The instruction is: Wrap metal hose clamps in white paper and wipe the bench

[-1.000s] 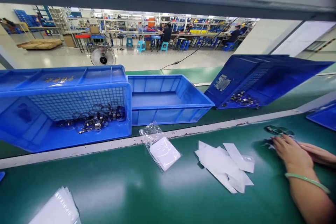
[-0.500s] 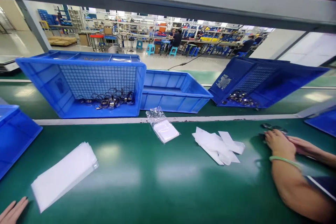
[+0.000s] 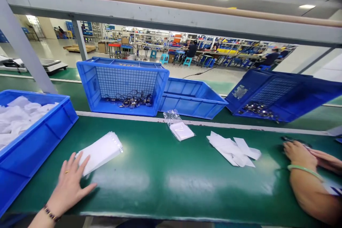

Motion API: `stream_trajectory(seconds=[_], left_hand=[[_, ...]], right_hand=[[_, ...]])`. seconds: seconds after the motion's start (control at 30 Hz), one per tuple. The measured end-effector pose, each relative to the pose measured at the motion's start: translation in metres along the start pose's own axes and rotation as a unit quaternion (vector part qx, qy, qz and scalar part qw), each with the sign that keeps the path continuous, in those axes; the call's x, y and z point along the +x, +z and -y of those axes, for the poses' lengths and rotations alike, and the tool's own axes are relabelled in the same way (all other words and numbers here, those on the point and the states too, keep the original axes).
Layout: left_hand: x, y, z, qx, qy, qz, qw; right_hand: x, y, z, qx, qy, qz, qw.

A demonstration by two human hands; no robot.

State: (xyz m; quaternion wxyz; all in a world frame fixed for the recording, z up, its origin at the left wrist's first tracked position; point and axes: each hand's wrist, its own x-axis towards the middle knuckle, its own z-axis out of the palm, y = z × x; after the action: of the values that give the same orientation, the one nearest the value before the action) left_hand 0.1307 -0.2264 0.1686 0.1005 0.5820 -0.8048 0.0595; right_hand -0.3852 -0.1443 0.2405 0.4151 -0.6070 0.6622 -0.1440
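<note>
My left hand (image 3: 70,184), with a ring and a beaded bracelet, is open with its fingers spread. Its fingertips reach the near left end of a fanned stack of white paper-like sleeves (image 3: 103,151) on the green table. Whether they press on the stack or hover just over it, I cannot tell. My right hand is out of view. A clear plastic bag with a white pad (image 3: 181,130) lies farther back, and loose white strips (image 3: 235,149) are scattered to its right.
At the left, a blue crate (image 3: 40,142) contains crumpled white pieces. A tipped blue crate (image 3: 123,63) and another tilted crate (image 3: 267,85) hold metal watch-like parts; a low blue bin (image 3: 192,104) stands between them. A co-worker's hands (image 3: 301,155) handle dark items at right.
My left hand has come in from the lower left corner to the near end of the white stack. The view has swung left and up, showing more of the left crate.
</note>
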Motion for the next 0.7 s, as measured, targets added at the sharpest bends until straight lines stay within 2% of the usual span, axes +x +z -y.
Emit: stream_trajectory(seconds=[0.07, 0.1, 0.17, 0.23, 0.3, 0.37, 0.47, 0.53, 0.6, 0.63, 0.7], left_hand=[[0.027, -0.005, -0.012, 0.009, 0.039, 0.055, 0.998], [0.04, -0.007, -0.016, 0.009, 0.052, 0.084, 0.995], [0.061, -0.009, -0.018, 0.014, 0.067, 0.126, 0.99], [0.076, -0.01, -0.013, 0.026, 0.07, 0.164, 0.984], [0.084, -0.011, -0.003, 0.041, 0.071, 0.193, 0.978], [0.086, -0.01, 0.01, 0.051, 0.072, 0.205, 0.975], [0.086, -0.01, 0.027, 0.059, 0.077, 0.18, 0.979], [0.087, -0.012, 0.031, 0.064, 0.085, 0.146, 0.983], [0.094, -0.015, 0.02, 0.068, 0.092, 0.116, 0.987], [0.1, -0.017, 0.007, 0.066, 0.095, 0.105, 0.988], [0.114, -0.02, -0.031, 0.045, 0.103, 0.094, 0.989]], right_hand=[[-0.012, 0.039, 0.015, 0.008, -0.006, 0.068, 0.998], [-0.015, 0.05, 0.024, 0.017, -0.015, 0.096, 0.995], [-0.007, 0.058, 0.044, 0.042, -0.05, 0.125, 0.99], [0.021, 0.052, 0.064, 0.065, -0.102, 0.05, 0.991], [0.063, 0.045, 0.079, 0.072, -0.14, -0.036, 0.987], [0.11, 0.046, 0.087, 0.072, -0.168, -0.084, 0.98], [0.169, 0.065, 0.089, 0.045, -0.196, -0.159, 0.967], [0.193, 0.08, 0.086, 0.029, -0.198, -0.194, 0.96], [0.206, 0.09, 0.081, 0.017, -0.205, -0.215, 0.955], [0.208, 0.093, 0.078, 0.013, -0.212, -0.22, 0.952], [0.21, 0.094, 0.07, 0.01, -0.227, -0.221, 0.948]])
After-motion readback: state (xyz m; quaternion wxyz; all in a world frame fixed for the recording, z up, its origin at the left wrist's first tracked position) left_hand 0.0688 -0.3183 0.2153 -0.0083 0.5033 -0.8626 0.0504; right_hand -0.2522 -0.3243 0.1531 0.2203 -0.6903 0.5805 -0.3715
